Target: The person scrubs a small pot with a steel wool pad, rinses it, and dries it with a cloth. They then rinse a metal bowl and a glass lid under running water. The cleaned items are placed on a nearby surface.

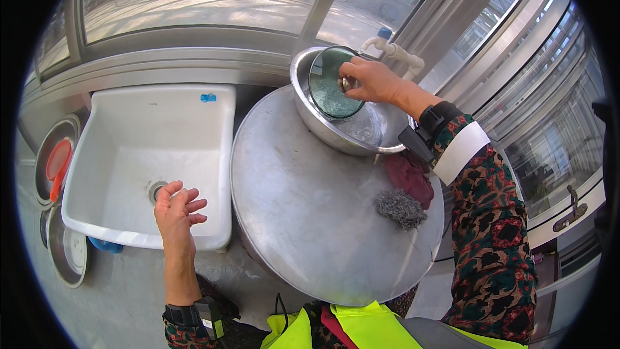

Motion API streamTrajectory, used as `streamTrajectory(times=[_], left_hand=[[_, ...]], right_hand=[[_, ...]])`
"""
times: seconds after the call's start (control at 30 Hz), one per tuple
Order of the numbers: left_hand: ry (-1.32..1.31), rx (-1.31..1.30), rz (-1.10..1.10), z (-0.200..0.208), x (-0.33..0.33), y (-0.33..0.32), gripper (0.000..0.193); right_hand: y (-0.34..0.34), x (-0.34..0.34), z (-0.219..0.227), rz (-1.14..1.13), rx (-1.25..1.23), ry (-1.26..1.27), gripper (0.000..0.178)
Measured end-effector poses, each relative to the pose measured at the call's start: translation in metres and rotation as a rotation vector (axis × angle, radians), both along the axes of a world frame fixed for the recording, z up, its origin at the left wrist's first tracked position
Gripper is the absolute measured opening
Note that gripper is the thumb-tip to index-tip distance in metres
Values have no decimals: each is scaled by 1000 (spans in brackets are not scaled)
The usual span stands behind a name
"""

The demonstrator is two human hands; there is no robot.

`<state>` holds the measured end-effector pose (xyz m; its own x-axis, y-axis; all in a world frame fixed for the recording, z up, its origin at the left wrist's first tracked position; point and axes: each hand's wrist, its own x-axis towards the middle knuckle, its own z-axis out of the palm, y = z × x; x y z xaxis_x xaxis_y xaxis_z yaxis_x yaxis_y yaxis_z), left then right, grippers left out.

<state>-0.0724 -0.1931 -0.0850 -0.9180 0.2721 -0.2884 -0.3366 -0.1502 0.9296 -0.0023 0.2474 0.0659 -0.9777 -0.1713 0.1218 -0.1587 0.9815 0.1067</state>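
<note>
My right hand (pixel 374 82) is closed on the knob of a round glass lid (pixel 328 84), which it holds tilted over a metal basin (pixel 318 126). Clear water shows inside the basin below the lid. The basin rests at the far side of a round metal tabletop (pixel 303 213). Over the near part of the white sink (pixel 139 123), my left hand (pixel 174 216) holds nothing, its fingers loosely bent and apart. A grey scouring pad (pixel 402 209) and a dark red cloth (pixel 411 179) lie on the tabletop near my right forearm.
A pale plastic tap (pixel 395 53) with a blue handle is behind the basin. Left of the sink are a metal bowl holding a red plastic scoop (pixel 59 160) and another metal pan (pixel 70 252). Windows line the far side; a door handle (pixel 571 210) is at right.
</note>
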Motion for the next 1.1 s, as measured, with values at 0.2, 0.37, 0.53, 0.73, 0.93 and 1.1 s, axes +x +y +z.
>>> streamTrajectory(times=[0.2,0.37,0.53,0.73,0.93,1.1], left_hand=[[8,-10,-2,-1,-1,0,35],[13,-1,-8,1,0,-2,35],[15,-5,-12,1,0,-2,35],[20,4,-10,-3,-2,-1,34],[24,5,-19,-1,-2,-1,34],[35,-2,-10,1,-1,-4,36]], right_hand=[[-6,5,0,-149,308,-25,31],[-7,7,3,-203,394,-43,31],[-11,8,7,-256,457,-73,31],[-19,4,10,-293,583,-115,27],[-23,-5,5,-270,711,-80,12],[-14,-10,5,-217,782,7,10]])
